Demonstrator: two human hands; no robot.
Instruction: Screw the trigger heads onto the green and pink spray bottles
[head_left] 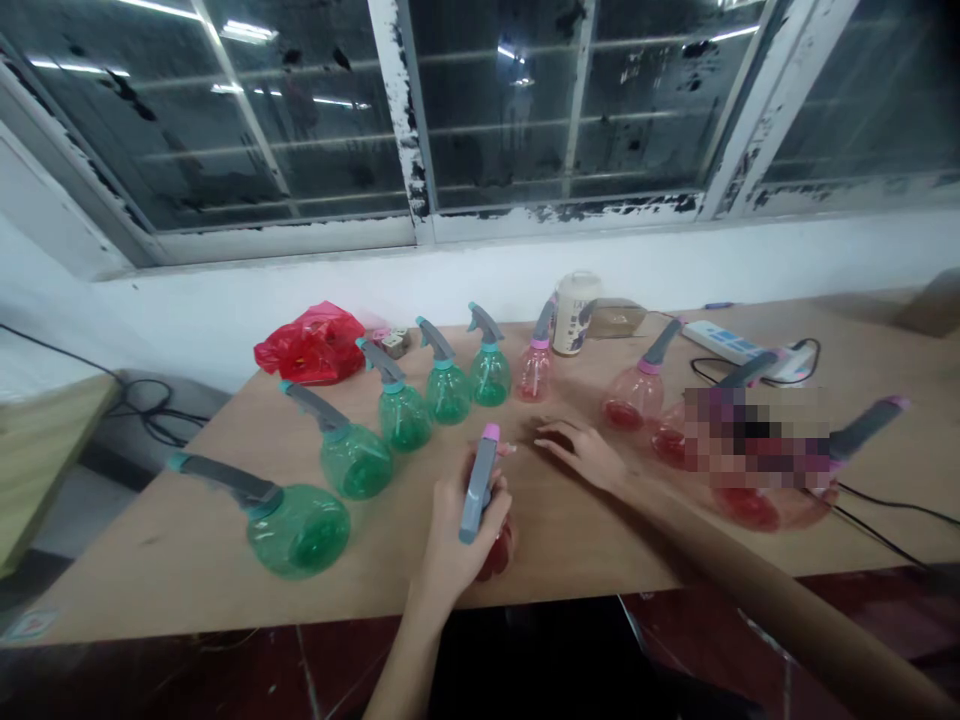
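Spray bottle in left hand, others set out in an arc.
Left hand [450,515] fingers wrapped round the red spray bottle [478,492], near edge of surface [225,590]; right hand [589,455] at 2 o'clock from it, fingers loosely open, no object visible in them. Standing already: five green bottles [356,462], 9 to 12 o'clock; at least four other red bottles [632,400], 1 to 3 o'clock (far ones pixelated, count rough). Held bottle sits inside the arc, not in line; how much is left, can't tell.
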